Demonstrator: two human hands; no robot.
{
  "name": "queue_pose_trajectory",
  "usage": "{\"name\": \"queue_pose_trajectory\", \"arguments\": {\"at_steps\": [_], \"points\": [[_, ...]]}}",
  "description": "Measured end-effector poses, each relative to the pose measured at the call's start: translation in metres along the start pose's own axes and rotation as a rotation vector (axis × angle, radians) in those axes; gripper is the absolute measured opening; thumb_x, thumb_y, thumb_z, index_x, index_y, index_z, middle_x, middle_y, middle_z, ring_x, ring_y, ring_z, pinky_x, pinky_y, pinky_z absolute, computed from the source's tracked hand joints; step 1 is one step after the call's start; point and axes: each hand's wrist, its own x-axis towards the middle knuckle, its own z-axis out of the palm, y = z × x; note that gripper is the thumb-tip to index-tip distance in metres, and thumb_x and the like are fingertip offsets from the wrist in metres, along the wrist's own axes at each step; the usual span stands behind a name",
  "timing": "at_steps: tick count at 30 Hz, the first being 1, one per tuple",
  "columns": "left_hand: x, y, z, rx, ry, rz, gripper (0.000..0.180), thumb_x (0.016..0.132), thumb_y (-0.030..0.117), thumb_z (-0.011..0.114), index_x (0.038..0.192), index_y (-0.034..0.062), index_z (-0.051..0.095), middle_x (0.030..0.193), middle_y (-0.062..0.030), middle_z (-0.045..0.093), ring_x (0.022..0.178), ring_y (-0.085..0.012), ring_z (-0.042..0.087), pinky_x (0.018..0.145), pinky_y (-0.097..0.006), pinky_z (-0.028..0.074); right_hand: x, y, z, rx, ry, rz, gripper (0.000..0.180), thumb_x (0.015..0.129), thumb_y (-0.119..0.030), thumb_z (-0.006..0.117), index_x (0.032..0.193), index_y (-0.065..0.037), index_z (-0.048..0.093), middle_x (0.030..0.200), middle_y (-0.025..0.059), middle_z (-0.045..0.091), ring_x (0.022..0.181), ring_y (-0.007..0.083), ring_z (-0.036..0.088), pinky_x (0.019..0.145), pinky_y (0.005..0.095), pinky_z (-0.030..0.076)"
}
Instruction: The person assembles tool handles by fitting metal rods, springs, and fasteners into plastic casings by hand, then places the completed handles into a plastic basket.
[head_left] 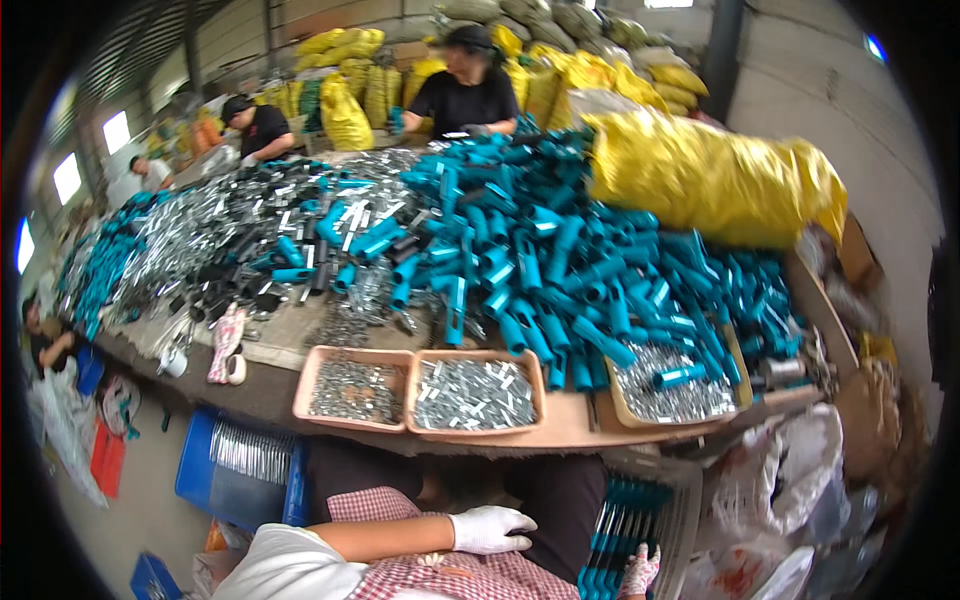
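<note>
Your open left hand (490, 530) rests on your lap; your right hand (640, 570) grips teal tubes (615, 530) below the table (560, 425).

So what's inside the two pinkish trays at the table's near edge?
The left tray holds small silvery metal pieces; the right tray holds larger, flat silver metal clips. Each pile covers its tray's bottom, hiding anything beneath.

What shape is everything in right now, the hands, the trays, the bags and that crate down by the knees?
Left hand: white-gloved, resting on the lap, holding nothing.
Right hand: patterned glove, at the crate's edge.
Crate: partly filled with teal tubes lying in rows.
Middle tray: full of small metal pieces.
Left tray: thinly covered with metal bits.
Yellow sack: bulging, lying on its side.
Teal tubes: heaped loose.
</note>
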Motion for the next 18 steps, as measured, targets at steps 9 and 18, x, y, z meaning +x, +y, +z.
{"name": "queue_pose_trajectory", "arguments": {"at_steps": [9,18], "points": [[-0.06,-0.015,-0.057,-0.786,0.531,0.279,0.103,0.079,0.036,0.081,0.152,0.0088,0.013,0.121,-0.0114,0.041,0.082,-0.0126,0.054,0.065,-0.023,0.05,-0.199,-0.346,0.082,0.929,-1.39,-0.386,0.091,0.082,-0.059,0.065,0.151,-0.015,0.026,0.148,0.0127,0.04,0.138,0.0293,0.037,0.114,0.0476,0.025],[-0.127,-0.033,-0.105,-0.998,0.931,0.577,0.079,0.086,0.059,0.061,0.135,0.0002,0.042,0.128,-0.0109,0.053,0.119,-0.0214,0.052,0.103,-0.039,0.039,-0.274,-0.361,0.162,0.07,-1.442,-1.036,0.054,0.081,-0.023,0.075,0.125,0.002,0.057,0.117,0.0169,0.062,0.112,0.028,0.06,0.097,0.0385,0.047]]}}
